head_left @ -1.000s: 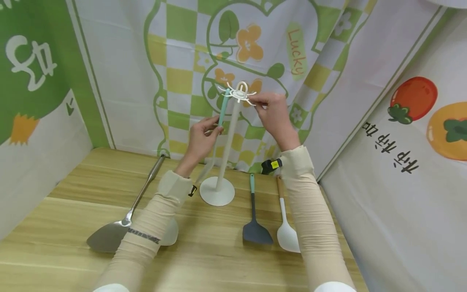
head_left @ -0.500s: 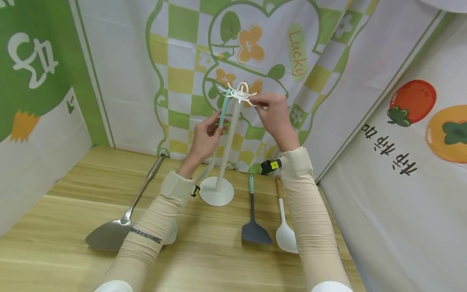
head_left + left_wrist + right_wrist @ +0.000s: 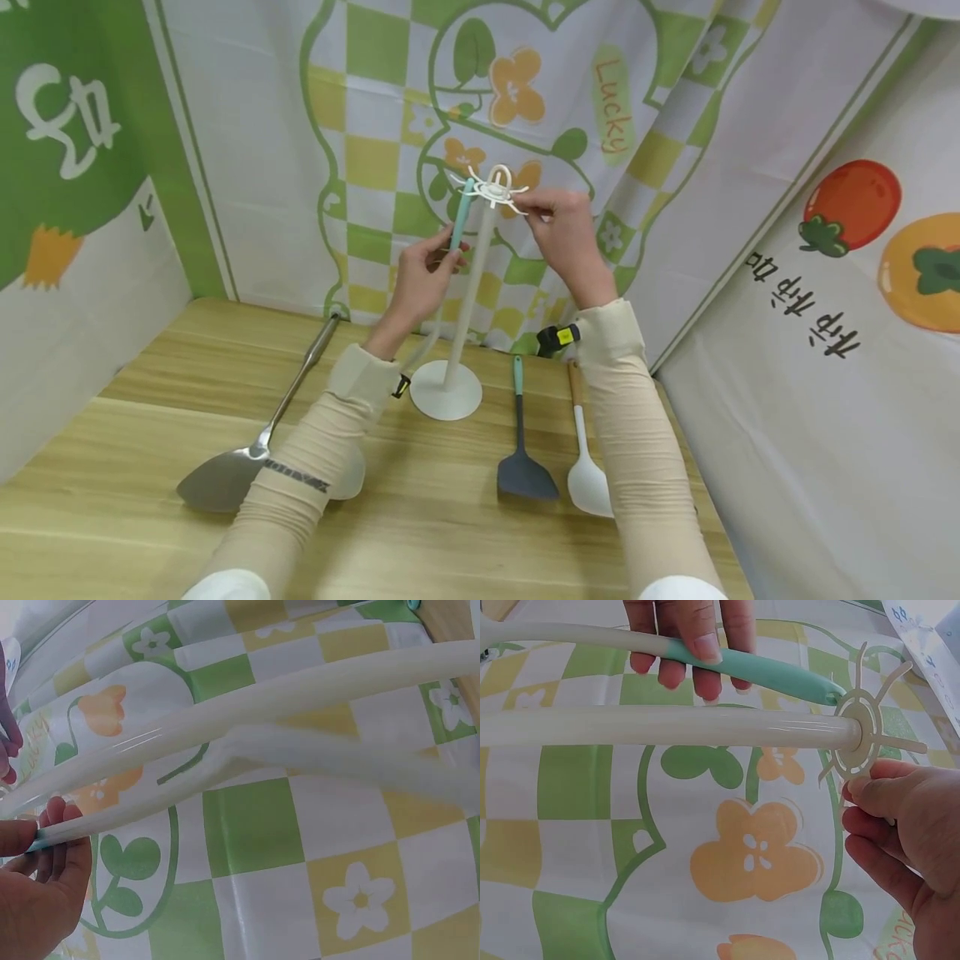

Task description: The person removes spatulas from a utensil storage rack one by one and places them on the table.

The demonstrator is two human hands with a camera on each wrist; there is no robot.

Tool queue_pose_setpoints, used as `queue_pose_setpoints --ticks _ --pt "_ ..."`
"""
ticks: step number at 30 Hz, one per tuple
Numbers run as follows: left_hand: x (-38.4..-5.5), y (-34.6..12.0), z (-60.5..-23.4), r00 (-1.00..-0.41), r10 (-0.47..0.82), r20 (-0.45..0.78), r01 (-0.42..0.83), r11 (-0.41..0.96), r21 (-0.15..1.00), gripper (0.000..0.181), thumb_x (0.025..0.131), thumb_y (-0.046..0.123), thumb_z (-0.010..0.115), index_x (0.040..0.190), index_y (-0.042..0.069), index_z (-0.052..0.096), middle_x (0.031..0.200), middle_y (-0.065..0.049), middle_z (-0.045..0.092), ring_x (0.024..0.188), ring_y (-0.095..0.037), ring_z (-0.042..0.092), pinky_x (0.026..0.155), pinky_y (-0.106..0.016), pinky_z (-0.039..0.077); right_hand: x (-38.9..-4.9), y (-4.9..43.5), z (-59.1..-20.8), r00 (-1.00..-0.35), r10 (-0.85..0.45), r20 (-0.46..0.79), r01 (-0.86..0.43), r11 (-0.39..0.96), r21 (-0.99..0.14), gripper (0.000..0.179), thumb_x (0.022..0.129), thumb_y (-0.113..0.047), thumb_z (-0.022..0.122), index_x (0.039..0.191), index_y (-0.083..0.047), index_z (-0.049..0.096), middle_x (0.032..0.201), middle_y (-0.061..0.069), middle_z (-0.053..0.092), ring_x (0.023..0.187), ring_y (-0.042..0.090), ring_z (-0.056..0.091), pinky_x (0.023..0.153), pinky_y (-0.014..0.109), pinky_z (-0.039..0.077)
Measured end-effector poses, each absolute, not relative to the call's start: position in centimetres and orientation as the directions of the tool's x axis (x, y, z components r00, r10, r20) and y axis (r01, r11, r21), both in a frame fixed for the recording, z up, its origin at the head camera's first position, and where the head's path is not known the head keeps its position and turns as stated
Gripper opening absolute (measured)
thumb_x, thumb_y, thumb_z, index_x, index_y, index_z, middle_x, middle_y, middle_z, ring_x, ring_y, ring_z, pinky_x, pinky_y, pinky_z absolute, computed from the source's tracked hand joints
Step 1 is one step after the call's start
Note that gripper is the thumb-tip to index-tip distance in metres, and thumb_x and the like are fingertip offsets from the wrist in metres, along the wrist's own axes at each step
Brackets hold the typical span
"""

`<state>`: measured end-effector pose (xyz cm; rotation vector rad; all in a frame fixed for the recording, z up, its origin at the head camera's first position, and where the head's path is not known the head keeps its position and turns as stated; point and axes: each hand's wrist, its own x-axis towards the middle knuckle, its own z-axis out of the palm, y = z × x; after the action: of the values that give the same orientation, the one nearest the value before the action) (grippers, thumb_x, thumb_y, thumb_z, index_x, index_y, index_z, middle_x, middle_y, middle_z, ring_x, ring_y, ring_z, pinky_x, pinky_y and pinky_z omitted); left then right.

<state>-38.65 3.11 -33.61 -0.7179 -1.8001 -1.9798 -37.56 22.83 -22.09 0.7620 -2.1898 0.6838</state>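
Observation:
My left hand grips a kitchen utensil by its mint-green handle. Its pale shaft bends and runs down behind my left wrist. The handle's tip is right at a hook on the white utensil stand, on the left side of the hook ring. My right hand pinches the ring's right side between thumb and fingers. The stand rises upright from a round base on the table. The utensil's lower end is hidden by my left sleeve; a pale rounded blade shows beside that sleeve.
A steel wok turner lies on the left of the wooden table. On the right lie a dark grey turner with a green handle and a white turner with a wooden handle. A patterned curtain hangs behind.
My left hand has shifted slightly up and right along the green handle. The right hand keeps its pinch on the ring, and the stand stays where it was.

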Motion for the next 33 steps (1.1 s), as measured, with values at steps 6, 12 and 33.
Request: queue_pose_setpoints --ticks 6,12,33 --pt "-38.7 2.8 -33.3 -0.803 0.036 0.594 0.587 -0.122 0.800 0.045 0.101 -0.003 0.057 0.146 -0.001 0.051 0.116 -0.026 0.069 0.093 -0.032 0.070 0.084 -0.038 0.063 -37.6 22.8 -22.0 -0.583 -0.313 0.750 -0.689 0.679 -0.253 0.013 0.094 0.004 0.069 0.100 0.001 0.080 0.098 0.018 0.077 0.090 0.030 0.075 0.083 0.033 0.062" --pt "-38.7 2.3 -33.3 -0.800 0.030 0.599 0.592 -0.120 0.797 0.044 0.101 -0.003 0.057 0.145 0.001 0.052 0.117 -0.030 0.068 0.093 -0.032 0.070 0.085 -0.041 0.062 -37.6 22.9 -22.1 -0.578 -0.323 0.750 -0.699 0.670 -0.250 0.013 0.094 0.004 0.069 0.100 0.002 0.080 0.097 0.018 0.077 0.090 0.030 0.075 0.082 0.033 0.062" --pt "-38.4 0.5 -33.0 -0.801 -0.007 0.599 0.595 -0.114 0.795 0.043 0.099 -0.002 0.061 0.142 0.004 0.057 0.117 -0.030 0.068 0.088 -0.026 0.069 0.077 -0.026 0.061 -37.5 22.9 -22.2 -0.582 -0.316 0.749 -0.685 0.686 -0.243 0.014 0.093 0.005 0.069 0.101 0.001 0.080 0.098 0.019 0.077 0.091 0.031 0.074 0.083 0.034 0.062"
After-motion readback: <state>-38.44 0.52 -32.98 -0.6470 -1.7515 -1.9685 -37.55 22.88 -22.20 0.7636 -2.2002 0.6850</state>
